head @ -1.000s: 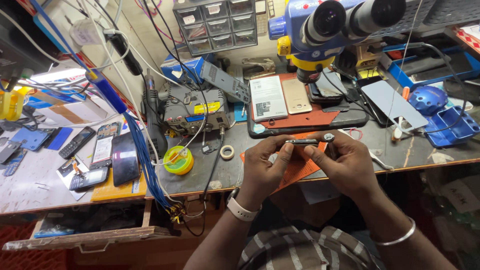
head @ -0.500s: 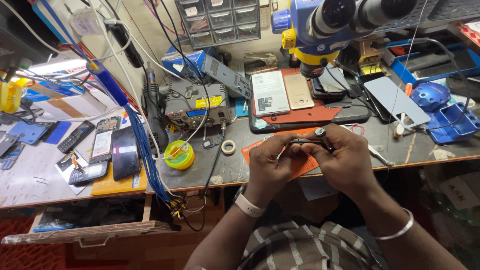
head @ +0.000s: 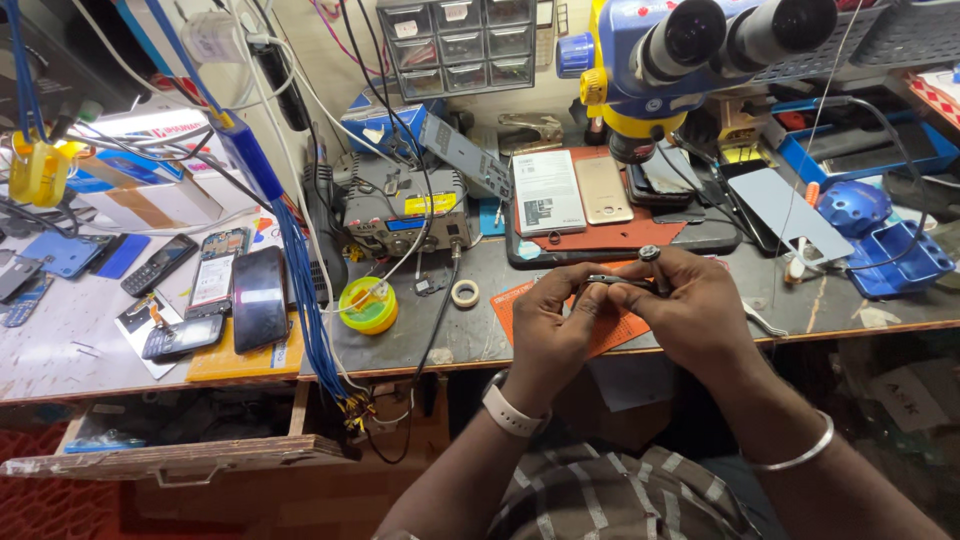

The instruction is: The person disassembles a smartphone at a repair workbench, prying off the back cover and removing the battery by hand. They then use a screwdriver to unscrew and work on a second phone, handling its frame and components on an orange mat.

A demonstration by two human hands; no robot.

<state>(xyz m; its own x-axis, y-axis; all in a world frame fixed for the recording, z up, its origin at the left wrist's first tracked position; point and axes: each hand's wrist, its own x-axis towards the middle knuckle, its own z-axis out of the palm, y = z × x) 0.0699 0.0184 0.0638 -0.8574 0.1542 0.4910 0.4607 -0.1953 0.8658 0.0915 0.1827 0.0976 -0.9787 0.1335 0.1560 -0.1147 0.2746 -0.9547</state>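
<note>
Hands meet over the orange silicone work mat [head: 610,325], left hand [head: 555,325] and right hand [head: 690,310] both pinched shut on a slim dark metal tool [head: 612,281], best kept level with wrists braced.

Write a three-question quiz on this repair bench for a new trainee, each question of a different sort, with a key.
1. True or false: the left hand and the right hand together hold one small dark tool.
2. Which lies nearest the hands on the bench? A) orange mat B) yellow-green solder reel C) blue tray
3. Fill in: the small roll of tape lies between the solder reel and the ____ mat.

Key: 1 true; 2 A; 3 orange.
</note>
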